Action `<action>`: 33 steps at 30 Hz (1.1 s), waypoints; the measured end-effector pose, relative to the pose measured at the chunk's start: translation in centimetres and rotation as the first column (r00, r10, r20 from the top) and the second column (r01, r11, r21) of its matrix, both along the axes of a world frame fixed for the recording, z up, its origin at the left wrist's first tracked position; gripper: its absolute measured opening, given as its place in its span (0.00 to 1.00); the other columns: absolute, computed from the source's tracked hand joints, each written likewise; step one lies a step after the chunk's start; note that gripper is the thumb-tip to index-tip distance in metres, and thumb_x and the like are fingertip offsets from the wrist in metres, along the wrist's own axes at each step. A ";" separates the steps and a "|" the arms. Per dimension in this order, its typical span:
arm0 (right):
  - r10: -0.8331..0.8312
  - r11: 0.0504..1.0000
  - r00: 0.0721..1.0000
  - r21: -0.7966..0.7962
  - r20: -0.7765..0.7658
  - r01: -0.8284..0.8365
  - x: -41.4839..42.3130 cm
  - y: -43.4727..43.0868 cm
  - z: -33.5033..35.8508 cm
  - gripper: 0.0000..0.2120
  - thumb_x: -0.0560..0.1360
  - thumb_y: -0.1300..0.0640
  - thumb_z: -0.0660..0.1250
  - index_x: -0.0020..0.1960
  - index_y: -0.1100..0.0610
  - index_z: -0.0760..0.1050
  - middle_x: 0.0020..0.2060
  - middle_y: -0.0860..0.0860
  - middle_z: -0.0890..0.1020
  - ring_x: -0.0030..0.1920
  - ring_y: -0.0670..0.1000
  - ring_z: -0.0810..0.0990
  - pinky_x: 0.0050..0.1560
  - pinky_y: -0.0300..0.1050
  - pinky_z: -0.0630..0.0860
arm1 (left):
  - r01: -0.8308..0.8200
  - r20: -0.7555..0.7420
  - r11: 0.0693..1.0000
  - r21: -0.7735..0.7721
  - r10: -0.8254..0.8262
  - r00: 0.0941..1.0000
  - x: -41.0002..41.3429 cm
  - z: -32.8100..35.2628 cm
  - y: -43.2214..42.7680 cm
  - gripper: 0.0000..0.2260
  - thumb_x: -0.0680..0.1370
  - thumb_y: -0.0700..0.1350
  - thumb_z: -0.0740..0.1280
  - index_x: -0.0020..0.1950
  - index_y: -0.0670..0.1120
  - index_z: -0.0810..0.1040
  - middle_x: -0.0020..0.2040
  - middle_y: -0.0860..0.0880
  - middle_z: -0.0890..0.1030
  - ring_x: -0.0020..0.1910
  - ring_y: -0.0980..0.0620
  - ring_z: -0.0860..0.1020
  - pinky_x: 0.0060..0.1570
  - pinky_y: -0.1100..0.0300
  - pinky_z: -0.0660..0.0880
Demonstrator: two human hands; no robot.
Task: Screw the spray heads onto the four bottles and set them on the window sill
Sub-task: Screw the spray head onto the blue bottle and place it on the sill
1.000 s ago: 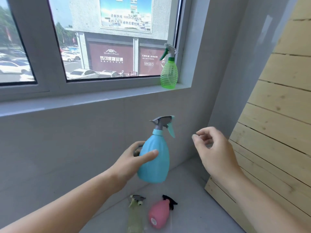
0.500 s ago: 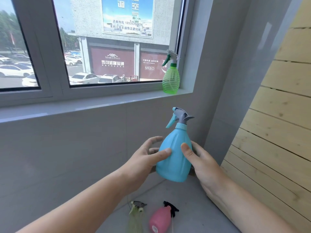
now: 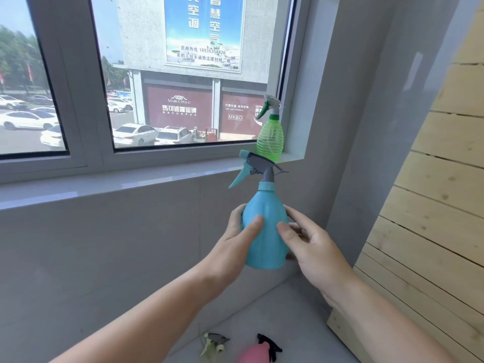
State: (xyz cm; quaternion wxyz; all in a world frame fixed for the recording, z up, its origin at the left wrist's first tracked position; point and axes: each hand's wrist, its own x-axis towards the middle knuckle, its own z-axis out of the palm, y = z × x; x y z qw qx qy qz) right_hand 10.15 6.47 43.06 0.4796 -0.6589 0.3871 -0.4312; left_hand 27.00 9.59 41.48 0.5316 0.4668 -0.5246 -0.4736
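Now we clamp both left hand (image 3: pixel 235 242) and right hand (image 3: pixel 311 247) on blue spray bottle (image 3: pixel 265 226), below window sill (image 3: pixel 131 179) right end. Risk: knocking green spray bottle (image 3: pixel 270 137) off sill corner.

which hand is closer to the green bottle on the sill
Right. The right hand grips the blue bottle almost below the green bottle; the left hand sits further left.

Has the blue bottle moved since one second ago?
Yes. The blue bottle rose toward the window sill, closer to the green bottle.
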 end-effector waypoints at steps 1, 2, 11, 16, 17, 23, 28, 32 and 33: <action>-0.011 1.000 1.000 -0.013 0.012 0.012 0.4 -0.8 0.5 0.18 0.78 0.49 0.67 0.68 0.42 0.75 0.55 0.51 0.85 0.54 0.46 0.85 0.57 0.48 0.81 | -0.015 -0.005 1.000 -0.023 0.015 1.000 0.2 0.7 -0.6 0.17 0.85 0.52 0.59 0.74 0.57 0.66 0.63 0.55 0.81 0.48 0.70 0.82 0.41 0.75 0.76; -0.019 1.000 0.999 -0.010 0.037 0.020 0.8 -1.7 1.1 0.17 0.78 0.50 0.68 0.67 0.43 0.76 0.55 0.52 0.85 0.53 0.47 0.86 0.57 0.49 0.81 | -0.036 -0.014 0.998 -0.045 0.036 0.999 0.5 1.4 -1.2 0.17 0.86 0.51 0.59 0.75 0.56 0.66 0.63 0.55 0.81 0.48 0.69 0.82 0.41 0.75 0.76; 0.061 0.997 0.995 -0.046 0.081 -0.058 6.5 -12.8 7.1 0.21 0.82 0.50 0.62 0.74 0.45 0.69 0.58 0.49 0.84 0.55 0.49 0.83 0.55 0.49 0.79 | -0.224 0.134 0.958 -0.180 0.249 0.959 5.7 9.2 -10.3 0.19 0.84 0.50 0.65 0.73 0.49 0.68 0.65 0.42 0.80 0.59 0.45 0.82 0.57 0.50 0.80; 0.046 0.991 0.998 -0.125 0.036 -0.041 9.4 -17.4 8.4 0.22 0.81 0.49 0.62 0.75 0.44 0.68 0.56 0.47 0.85 0.56 0.50 0.85 0.54 0.50 0.82 | -0.256 0.273 0.953 -0.159 0.292 0.916 8.3 11.2 -14.8 0.24 0.82 0.52 0.67 0.75 0.46 0.68 0.65 0.44 0.82 0.58 0.47 0.82 0.49 0.59 0.78; 0.034 0.989 0.999 -0.141 0.021 -0.031 10.0 -18.3 8.2 0.22 0.81 0.49 0.62 0.75 0.44 0.68 0.56 0.48 0.85 0.56 0.51 0.85 0.58 0.53 0.82 | -0.269 0.303 0.951 -0.154 0.305 0.903 8.7 11.1 -15.7 0.25 0.82 0.53 0.68 0.76 0.47 0.67 0.65 0.44 0.82 0.59 0.46 0.82 0.51 0.57 0.78; -0.012 0.977 0.996 -0.212 -0.090 -0.007 12.4 -21.5 7.3 0.23 0.82 0.49 0.59 0.76 0.44 0.63 0.61 0.49 0.81 0.53 0.47 0.82 0.49 0.40 0.77 | -0.317 0.386 0.942 -0.105 0.333 0.860 10.8 10.2 -19.5 0.25 0.80 0.58 0.68 0.75 0.51 0.70 0.65 0.43 0.82 0.63 0.44 0.81 0.66 0.46 0.77; -0.097 0.965 0.981 -0.257 -0.165 0.052 13.3 -23.4 7.3 0.23 0.80 0.47 0.59 0.75 0.45 0.65 0.61 0.54 0.79 0.58 0.55 0.82 0.57 0.49 0.79 | -0.359 0.396 0.926 -0.115 0.374 0.838 11.0 10.5 -20.8 0.27 0.79 0.59 0.69 0.76 0.50 0.71 0.67 0.45 0.80 0.64 0.43 0.80 0.67 0.44 0.77; -0.168 0.959 0.967 -0.257 -0.190 0.116 13.6 -23.7 7.3 0.25 0.80 0.44 0.57 0.76 0.45 0.64 0.67 0.55 0.76 0.64 0.56 0.77 0.65 0.55 0.75 | -0.400 0.409 0.907 -0.132 0.418 0.811 10.5 10.2 -21.2 0.32 0.77 0.61 0.70 0.77 0.48 0.68 0.69 0.45 0.79 0.65 0.43 0.80 0.66 0.45 0.78; -0.176 0.958 0.966 -0.257 -0.189 0.124 13.5 -23.7 7.3 0.25 0.80 0.44 0.57 0.76 0.45 0.63 0.67 0.55 0.76 0.64 0.56 0.77 0.66 0.55 0.75 | -0.402 0.413 0.905 -0.139 0.422 0.807 10.4 10.2 -21.2 0.31 0.78 0.60 0.70 0.77 0.48 0.69 0.70 0.45 0.79 0.65 0.43 0.80 0.67 0.45 0.77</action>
